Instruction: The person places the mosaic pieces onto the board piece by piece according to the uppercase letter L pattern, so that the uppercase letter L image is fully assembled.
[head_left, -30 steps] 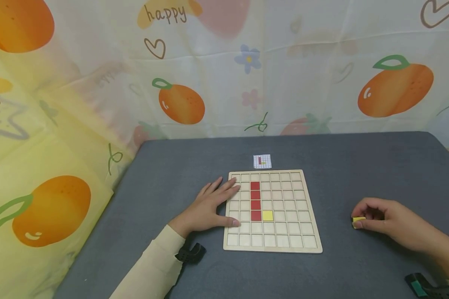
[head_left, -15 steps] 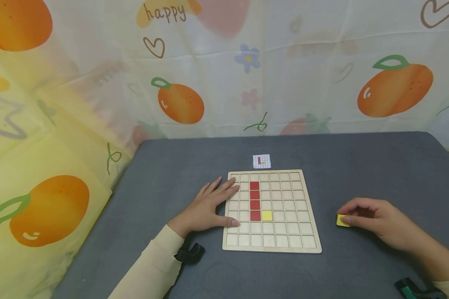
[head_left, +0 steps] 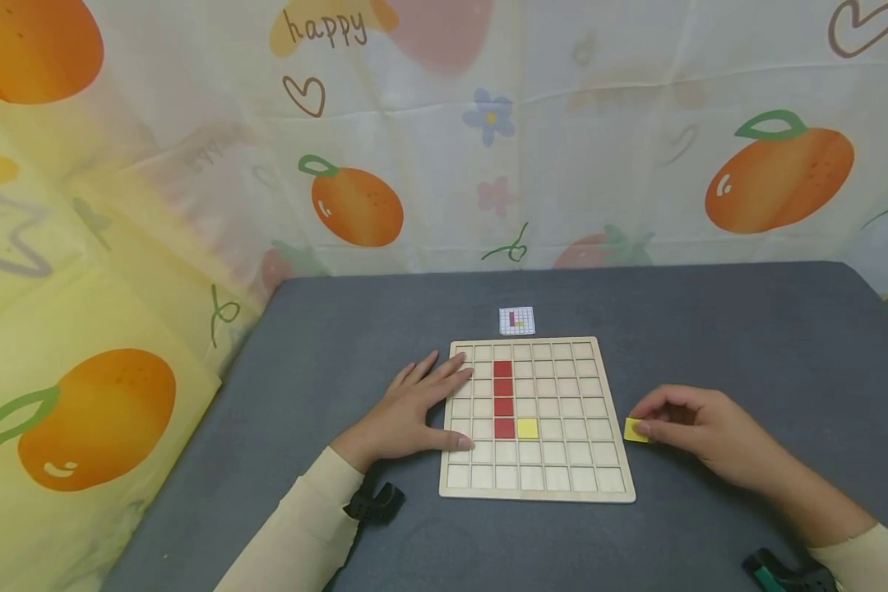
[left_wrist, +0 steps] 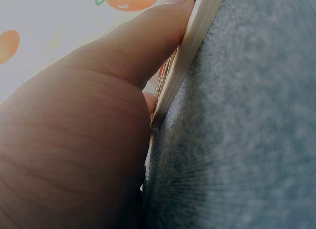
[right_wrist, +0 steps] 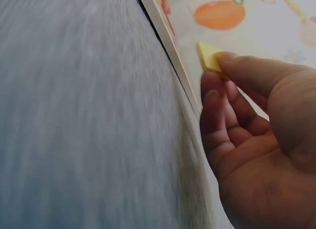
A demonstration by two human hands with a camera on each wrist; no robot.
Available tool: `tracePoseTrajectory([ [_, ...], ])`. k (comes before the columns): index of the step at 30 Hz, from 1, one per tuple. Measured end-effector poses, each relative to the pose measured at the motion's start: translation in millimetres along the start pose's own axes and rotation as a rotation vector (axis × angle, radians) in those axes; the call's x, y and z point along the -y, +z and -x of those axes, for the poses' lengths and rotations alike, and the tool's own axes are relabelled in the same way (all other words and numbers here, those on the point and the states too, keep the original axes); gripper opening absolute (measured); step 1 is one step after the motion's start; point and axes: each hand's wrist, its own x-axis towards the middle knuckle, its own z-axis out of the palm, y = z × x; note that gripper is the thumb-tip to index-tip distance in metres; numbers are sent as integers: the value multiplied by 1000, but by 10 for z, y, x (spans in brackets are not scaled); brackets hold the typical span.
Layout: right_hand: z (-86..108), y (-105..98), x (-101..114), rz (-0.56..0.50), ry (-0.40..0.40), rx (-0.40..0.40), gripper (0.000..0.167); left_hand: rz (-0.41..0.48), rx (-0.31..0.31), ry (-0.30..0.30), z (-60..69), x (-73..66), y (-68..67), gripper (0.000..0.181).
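A light wooden grid board (head_left: 555, 477) lies on the table. Red square tiles (head_left: 503, 407) form a column in it, and one yellow tile (head_left: 527, 428) sits to the right of the lowest red one. My left hand (head_left: 412, 411) rests with spread fingers on the board's left edge; the left wrist view shows its thumb (left_wrist: 148, 36) against the rim. Between thumb and fingertips my right hand (head_left: 691, 423) pinches a second yellow tile (head_left: 634, 430), just off the board's right edge. That pinched tile (right_wrist: 209, 56) appears tilted in the right wrist view.
Behind the board lies a small printed card (head_left: 517, 321) with a grid pattern in red and yellow. The grey table (head_left: 747, 329) reaches back to a fruit-print cloth (head_left: 444, 164). Black bands (head_left: 376, 503) are worn at both wrists.
My right hand has moved left with the yellow tile, from well right of the board to close beside its right edge. The left hand has stayed in place on the board.
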Motion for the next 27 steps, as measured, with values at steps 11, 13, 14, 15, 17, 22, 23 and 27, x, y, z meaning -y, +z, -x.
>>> tracePoseTrajectory([
  [11,-265,274,220,-16,4,-45,8,3,-2,13,-13,-5,6,108],
  [13,-306,330,248,-25,6,-32,8,5,-4,13,-12,-8,3,108],
  [14,-325,361,262,-31,10,-28,8,8,-5,14,-11,-9,1,108],
  [15,-342,392,275,-32,11,-25,8,9,-6,15,-9,-9,-1,108],
  [17,-379,457,309,-22,12,-27,8,5,-4,12,-8,-8,-2,108],
  [22,-475,619,398,29,5,-32,9,4,0,11,-2,-4,-8,107],
  [23,-492,649,411,45,6,-30,10,4,0,11,-2,-2,-9,107],
  [27,-537,740,434,114,20,-9,12,9,2,8,0,3,-6,108],
])
